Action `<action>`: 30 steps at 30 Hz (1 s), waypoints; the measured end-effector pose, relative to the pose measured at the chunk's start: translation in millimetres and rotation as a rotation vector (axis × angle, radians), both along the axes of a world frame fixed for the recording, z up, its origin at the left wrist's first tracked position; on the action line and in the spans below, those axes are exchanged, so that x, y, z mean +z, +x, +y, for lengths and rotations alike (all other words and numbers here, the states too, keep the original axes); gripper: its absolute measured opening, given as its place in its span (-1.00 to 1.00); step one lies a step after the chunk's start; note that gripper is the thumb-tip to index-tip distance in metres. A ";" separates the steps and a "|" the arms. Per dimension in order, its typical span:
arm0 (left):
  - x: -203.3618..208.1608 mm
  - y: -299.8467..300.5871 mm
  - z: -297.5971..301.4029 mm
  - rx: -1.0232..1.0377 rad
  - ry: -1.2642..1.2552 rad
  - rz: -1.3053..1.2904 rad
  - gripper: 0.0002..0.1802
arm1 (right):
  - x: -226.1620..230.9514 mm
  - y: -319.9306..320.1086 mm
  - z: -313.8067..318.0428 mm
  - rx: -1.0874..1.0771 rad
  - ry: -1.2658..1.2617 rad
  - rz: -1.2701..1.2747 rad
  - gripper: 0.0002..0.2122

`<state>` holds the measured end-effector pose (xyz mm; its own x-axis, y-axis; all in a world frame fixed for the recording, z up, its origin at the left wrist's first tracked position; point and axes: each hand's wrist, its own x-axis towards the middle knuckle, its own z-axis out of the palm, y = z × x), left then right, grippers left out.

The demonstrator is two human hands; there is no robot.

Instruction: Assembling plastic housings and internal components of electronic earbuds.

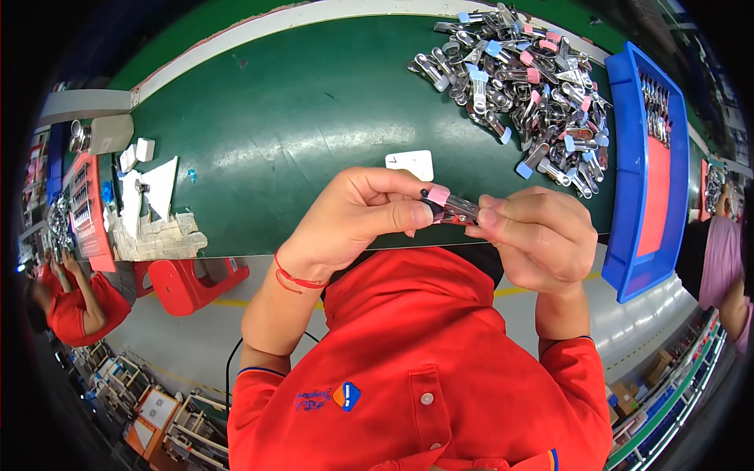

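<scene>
Pinching a clip near its pink tip with left fingers, at its other end with right fingers, near the edge of the surface. Could twist free under an uneven squeeze, drop to the floor, or, springing right, vanish into the heap beside the tray.

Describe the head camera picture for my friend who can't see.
The left hand and right hand hold a shiny clip with a pink part at a green table; a pile of clips lies farther right, beside a blue tray.
</scene>
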<state>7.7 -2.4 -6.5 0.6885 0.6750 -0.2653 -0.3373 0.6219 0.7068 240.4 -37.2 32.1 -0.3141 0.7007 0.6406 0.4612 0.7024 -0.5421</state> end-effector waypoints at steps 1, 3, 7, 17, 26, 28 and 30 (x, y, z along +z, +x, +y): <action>1.3 -0.2 1.1 0.003 -0.003 -0.001 -0.71 | 0.0 0.9 0.2 0.021 -0.005 -0.002 -0.71; 4.1 -0.5 4.5 -0.049 -0.006 0.035 -0.72 | 0.0 1.1 -0.7 0.024 -0.014 -0.003 -0.71; 0.8 -3.5 6.7 -0.104 -0.021 0.046 -0.74 | -1.0 0.1 -1.4 0.029 -0.038 0.013 -0.71; 7.7 -0.1 4.6 0.051 0.433 0.131 -0.75 | -16.2 -8.8 -16.6 0.080 -0.782 0.837 -0.76; 12.4 -5.0 16.3 0.122 1.257 0.369 -0.61 | -18.2 13.0 -8.0 0.246 -1.321 0.744 -0.89; 13.6 -4.1 16.9 0.133 1.336 0.363 -0.60 | -19.9 13.9 -7.2 0.260 -1.345 0.809 -0.92; 13.7 -3.6 15.7 0.124 1.346 0.362 -0.61 | -19.9 14.2 -7.3 0.265 -1.360 0.843 -0.93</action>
<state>4.1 13.3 7.2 0.6398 0.6015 0.4783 -0.0118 -0.6146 0.7888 254.5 -44.5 12.2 -0.4109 0.8496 -0.3307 -0.3224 -0.4747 -0.8190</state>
